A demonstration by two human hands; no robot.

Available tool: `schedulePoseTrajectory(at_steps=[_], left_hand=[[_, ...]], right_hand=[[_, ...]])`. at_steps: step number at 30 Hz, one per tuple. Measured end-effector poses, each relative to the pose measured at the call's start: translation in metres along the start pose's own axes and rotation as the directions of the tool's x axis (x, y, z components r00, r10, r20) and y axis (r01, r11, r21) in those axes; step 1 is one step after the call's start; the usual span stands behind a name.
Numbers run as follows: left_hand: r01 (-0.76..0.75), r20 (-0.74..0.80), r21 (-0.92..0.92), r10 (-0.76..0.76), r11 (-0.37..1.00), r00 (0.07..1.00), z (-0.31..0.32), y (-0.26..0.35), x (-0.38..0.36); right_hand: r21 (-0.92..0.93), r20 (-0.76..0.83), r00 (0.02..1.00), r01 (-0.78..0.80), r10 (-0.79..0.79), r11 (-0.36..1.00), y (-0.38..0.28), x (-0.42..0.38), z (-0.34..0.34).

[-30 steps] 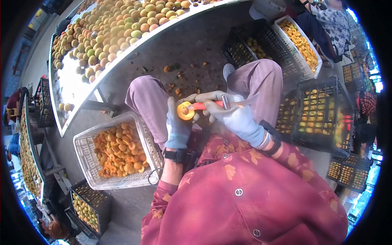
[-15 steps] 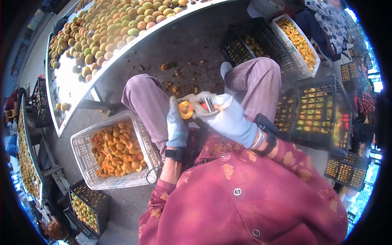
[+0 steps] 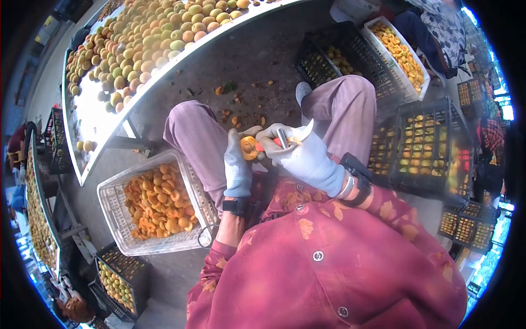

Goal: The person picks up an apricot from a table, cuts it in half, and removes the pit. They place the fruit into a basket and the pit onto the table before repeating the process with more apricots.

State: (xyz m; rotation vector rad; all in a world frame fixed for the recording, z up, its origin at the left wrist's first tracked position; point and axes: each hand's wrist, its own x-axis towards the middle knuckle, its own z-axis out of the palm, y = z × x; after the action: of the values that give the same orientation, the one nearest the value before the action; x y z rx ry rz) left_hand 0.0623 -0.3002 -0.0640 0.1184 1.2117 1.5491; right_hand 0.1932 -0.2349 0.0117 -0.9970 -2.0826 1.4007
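Observation:
My left hand [image 3: 235,164], in a white and blue glove, is closed around a cut apricot [image 3: 249,147] with its orange flesh showing. Close against the fruit is my gloved right hand [image 3: 298,156], its fingers wrapped round a small knife [image 3: 270,144] with a red part and a metal piece. A pale curved blade [image 3: 306,131] sticks out past the back of the fingers. Both hands are over my lap, between the knees. Beside my left leg, a white plastic crate [image 3: 118,230] holds many apricot halves [image 3: 159,205].
Whole apricots [image 3: 148,41] cover a white-edged table [image 3: 101,159] ahead on the left. To the right stand black crates [image 3: 424,145] of fruit and a white crate [image 3: 421,90] of cut apricots, near a seated person [image 3: 433,38]. Fruit scraps [image 3: 235,119] litter the floor.
My right hand has turned slightly, and the blade, blurred before, now shows clearly, pointing up and right. The apricot remains in my left hand, its cut face turned a little.

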Motion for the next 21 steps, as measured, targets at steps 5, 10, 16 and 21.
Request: schedulePoseTrajectory(at_steps=[5, 10, 16, 21], left_hand=[[-0.026, 0.013, -0.069, 0.027, 0.997, 1.000, -0.001, 0.000, 0.002], [-0.078, 0.038, -0.191, 0.087, 0.979, 0.995, -0.008, -0.008, 0.012], [-0.158, 0.066, -0.132, 0.168, 0.979, 0.984, -0.018, -0.019, 0.020], [-0.006, 0.079, -0.332, 0.034, 0.943, 0.996, -0.019, -0.015, 0.020]], right_hand=[[0.135, -0.035, 0.981, -0.183, 0.189, 0.974, 0.006, -0.003, 0.010], [0.125, -0.082, 0.995, 0.071, -0.060, 0.990, 0.007, -0.010, 0.014], [0.047, -0.114, 0.973, 0.208, -0.202, 0.977, 0.012, -0.008, 0.019], [0.431, -0.013, 0.974, -0.197, 0.225, 0.881, -0.001, -0.007, 0.011]])
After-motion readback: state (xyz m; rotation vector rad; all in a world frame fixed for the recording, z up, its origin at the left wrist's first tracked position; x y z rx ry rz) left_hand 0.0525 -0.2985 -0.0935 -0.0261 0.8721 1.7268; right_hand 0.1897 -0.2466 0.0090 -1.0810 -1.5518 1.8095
